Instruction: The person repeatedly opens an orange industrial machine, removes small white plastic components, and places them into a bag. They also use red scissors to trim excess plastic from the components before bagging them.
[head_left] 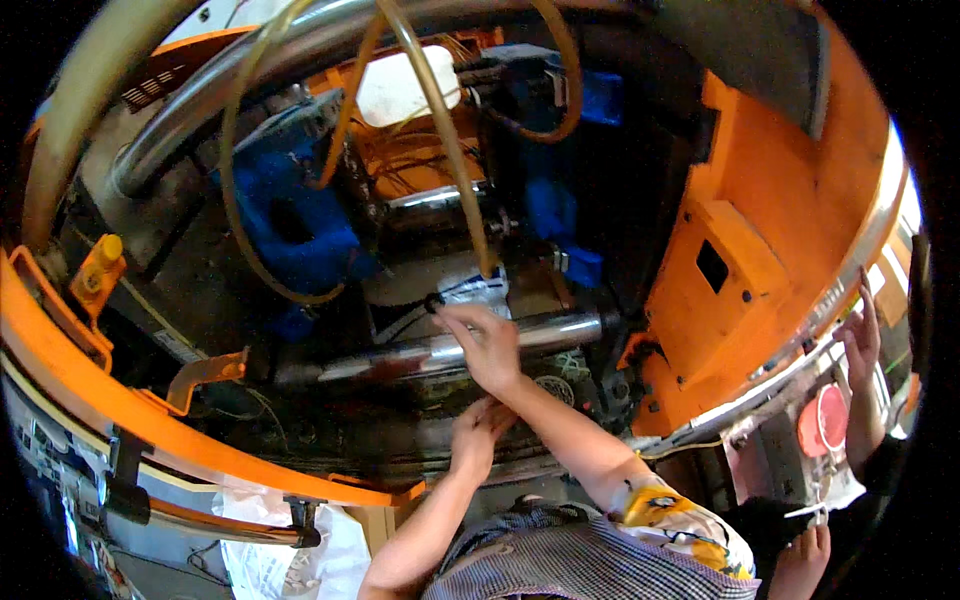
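Observation:
My right hand [485,348] reaches into the middle of an orange-framed machine, above a shiny metal bar [555,333]. Its thumb and finger pinch a small black piece [434,301] with a thin dark strand trailing left. Just beyond the fingers lies a white and blue packet or cloth [478,288], under the lower end of a yellowish hose [455,165]. Closer to me, my left hand [478,438] is beside my right wrist. Its fingertips are partly hidden behind that wrist, so what they hold, if anything, does not show.
Blue clamp-like blocks [300,225] flank the machine's inside, with looping hoses above. An orange guard [740,250] stands at right; an orange rail [180,425] curves along the left. Another person's hand [862,335] is at far right, near a red round object [823,420]. A white bag [295,550] lies lower left.

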